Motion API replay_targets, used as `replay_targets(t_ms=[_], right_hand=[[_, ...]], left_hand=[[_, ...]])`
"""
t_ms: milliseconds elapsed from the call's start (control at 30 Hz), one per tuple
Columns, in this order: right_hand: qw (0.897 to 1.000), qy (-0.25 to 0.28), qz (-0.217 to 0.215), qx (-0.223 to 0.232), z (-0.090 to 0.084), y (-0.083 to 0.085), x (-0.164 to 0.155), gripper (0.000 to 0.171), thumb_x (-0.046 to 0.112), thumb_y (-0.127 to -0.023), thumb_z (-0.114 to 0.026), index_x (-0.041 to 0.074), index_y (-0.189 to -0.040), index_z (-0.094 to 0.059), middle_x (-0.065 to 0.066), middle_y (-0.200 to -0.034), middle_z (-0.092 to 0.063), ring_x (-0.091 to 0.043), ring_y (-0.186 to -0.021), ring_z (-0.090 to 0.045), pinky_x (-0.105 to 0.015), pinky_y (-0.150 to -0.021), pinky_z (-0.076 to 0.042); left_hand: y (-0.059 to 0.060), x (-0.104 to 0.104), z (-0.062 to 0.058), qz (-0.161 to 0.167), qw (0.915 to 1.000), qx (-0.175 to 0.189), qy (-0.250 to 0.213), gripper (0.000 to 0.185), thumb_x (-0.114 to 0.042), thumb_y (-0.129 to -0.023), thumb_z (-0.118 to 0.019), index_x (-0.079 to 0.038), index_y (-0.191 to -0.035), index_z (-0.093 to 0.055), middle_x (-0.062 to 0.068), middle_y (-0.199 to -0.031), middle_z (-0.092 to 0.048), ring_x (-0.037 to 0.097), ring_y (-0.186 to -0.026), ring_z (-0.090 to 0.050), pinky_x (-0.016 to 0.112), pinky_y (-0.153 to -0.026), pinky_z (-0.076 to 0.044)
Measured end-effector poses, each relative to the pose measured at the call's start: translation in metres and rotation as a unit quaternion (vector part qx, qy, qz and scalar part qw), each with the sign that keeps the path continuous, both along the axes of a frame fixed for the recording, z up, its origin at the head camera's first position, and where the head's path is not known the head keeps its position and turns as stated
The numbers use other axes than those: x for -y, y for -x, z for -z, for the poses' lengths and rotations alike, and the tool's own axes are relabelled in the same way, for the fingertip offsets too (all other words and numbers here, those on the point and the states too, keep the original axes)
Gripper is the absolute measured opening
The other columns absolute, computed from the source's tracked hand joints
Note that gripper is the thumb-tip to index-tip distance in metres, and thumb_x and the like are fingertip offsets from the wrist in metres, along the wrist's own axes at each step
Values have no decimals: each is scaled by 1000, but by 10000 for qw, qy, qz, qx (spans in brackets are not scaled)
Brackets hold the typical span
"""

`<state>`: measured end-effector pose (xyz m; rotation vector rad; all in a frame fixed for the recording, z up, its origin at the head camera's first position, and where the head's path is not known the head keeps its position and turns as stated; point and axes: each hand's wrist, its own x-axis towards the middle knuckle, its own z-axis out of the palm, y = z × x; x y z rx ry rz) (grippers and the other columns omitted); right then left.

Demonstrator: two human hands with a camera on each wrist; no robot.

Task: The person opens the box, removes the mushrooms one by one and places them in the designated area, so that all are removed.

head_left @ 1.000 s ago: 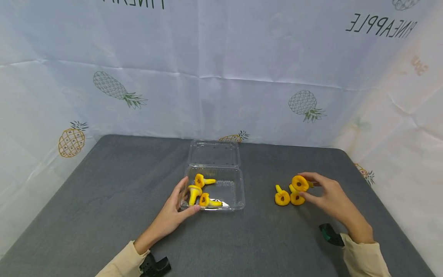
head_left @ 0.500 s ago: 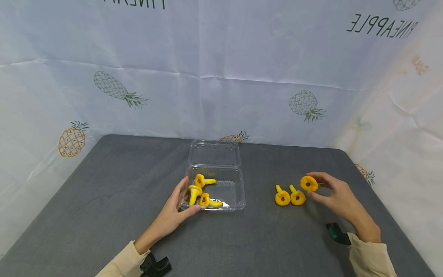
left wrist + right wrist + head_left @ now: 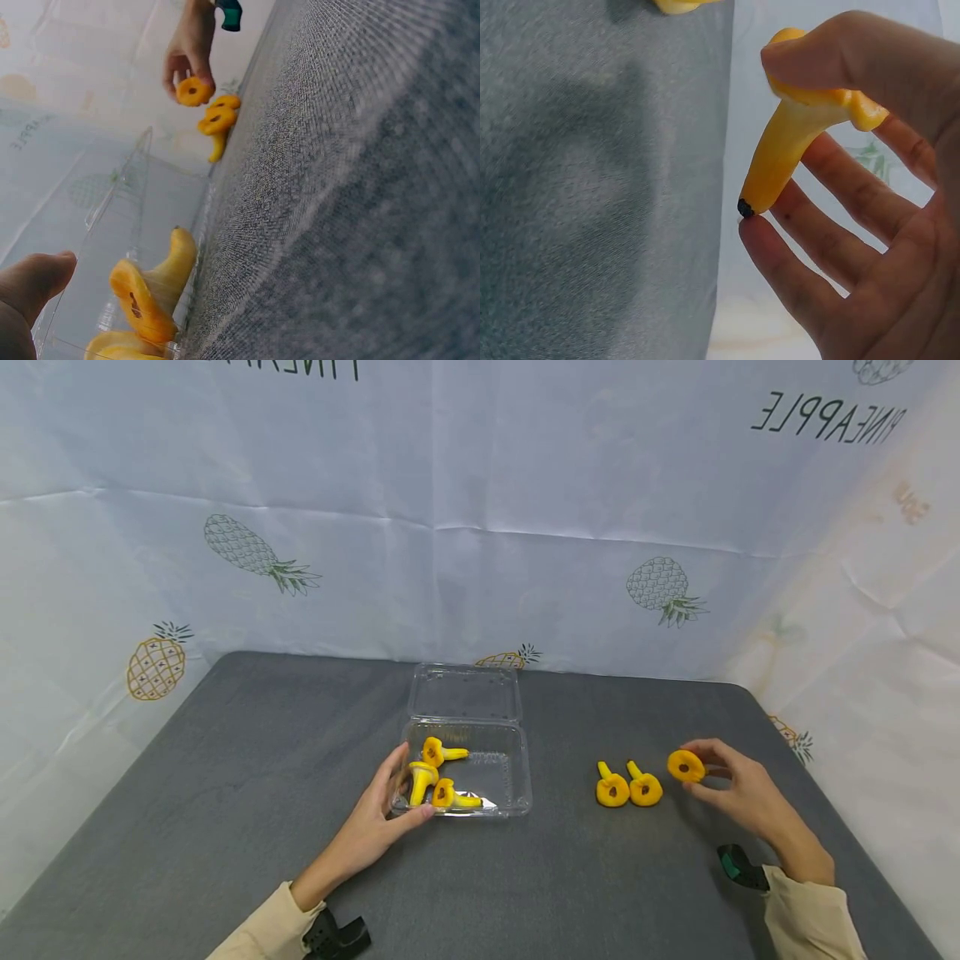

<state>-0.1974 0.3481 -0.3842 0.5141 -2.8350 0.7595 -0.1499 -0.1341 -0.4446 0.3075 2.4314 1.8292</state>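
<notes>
My right hand (image 3: pixel 753 789) pinches the cap of a yellow mushroom (image 3: pixel 686 766) between thumb and fingers, above the table right of two others. In the right wrist view this mushroom's stem (image 3: pixel 776 161) points down, with a dark tip. A second mushroom (image 3: pixel 612 790) and a third mushroom (image 3: pixel 645 788) lie side by side, stems away from me. My left hand (image 3: pixel 365 827) grips the near left corner of a clear plastic clamshell container (image 3: pixel 502 777), thumb at the front rim. Three more mushrooms (image 3: pixel 442 753) lie in the container's left half.
The container's lid (image 3: pixel 465 692) is hinged back, lying toward the rear of the grey table (image 3: pixel 270 777). A pale curtain (image 3: pixel 480 585) printed with pineapples hangs behind the table and along its sides. Both wrists wear black straps.
My right hand has moved right and slightly toward me with its mushroom, away from the two on the table. The left hand and the container have stayed still.
</notes>
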Motion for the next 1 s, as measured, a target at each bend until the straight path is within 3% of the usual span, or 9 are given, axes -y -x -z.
replay_targets(t_ms=[100,233,300,367,500,600,1000], right_hand=[[10000,-40,-35,-7,4,1,-2,47,4,-79,-82,5,-121,-61,-16,-112,-67,14,-94,-53,-41,-82,-58],[9998,-101,-141,-73,9,3,-5,46,2,-77,-83,6,-118,-62,-14,-111,-68,18,-96,-49,-30,-82,-58],[9996,-174,-203,-129,12,4,-5,45,2,-76,-83,7,-117,-63,-13,-112,-69,17,-97,-49,-30,-83,-57],[9993,-242,-250,-139,14,4,-4,45,2,-77,-83,8,-116,-64,-12,-112,-69,6,-98,-56,-36,-86,-57],[9991,-298,-298,83,17,5,-3,43,-1,-77,-81,8,-116,-64,-16,-116,-67,-34,-108,-58,-58,-87,-54],[9983,-306,-281,420,17,6,-2,41,-4,-78,-78,5,-116,-64,-20,-119,-66,-46,-110,-57,-62,-86,-53],[9933,-321,-320,1059,17,7,1,37,-13,-79,-71,7,-110,-67,-22,-122,-66,-49,-115,-57,-60,-86,-55]], left_hand=[[0,0,0,12,10000,-22,-2,92,-24,-93,-71,-15,-160,-8,17,-167,-7,42,-151,-18,57,-122,-24],[0,0,1,26,10000,-30,-20,92,-24,-93,-71,-14,-160,-7,17,-167,-7,42,-151,-17,57,-122,-23],[0,0,0,35,10000,-24,-26,92,-24,-94,-70,-14,-160,-7,17,-167,-6,42,-152,-17,57,-122,-23],[0,0,0,35,10000,-17,-21,93,-24,-94,-70,-14,-160,-7,17,-167,-6,42,-152,-17,56,-122,-23],[0,0,0,26,10000,-9,10,93,-25,-93,-71,-14,-160,-7,17,-167,-7,41,-152,-17,56,-122,-23],[0,0,0,8,10000,7,28,93,-26,-93,-71,-15,-160,-7,17,-167,-7,41,-152,-17,56,-122,-23],[1,0,0,-22,10000,-13,28,93,-25,-93,-71,-14,-160,-8,17,-167,-8,41,-152,-17,57,-122,-23]])
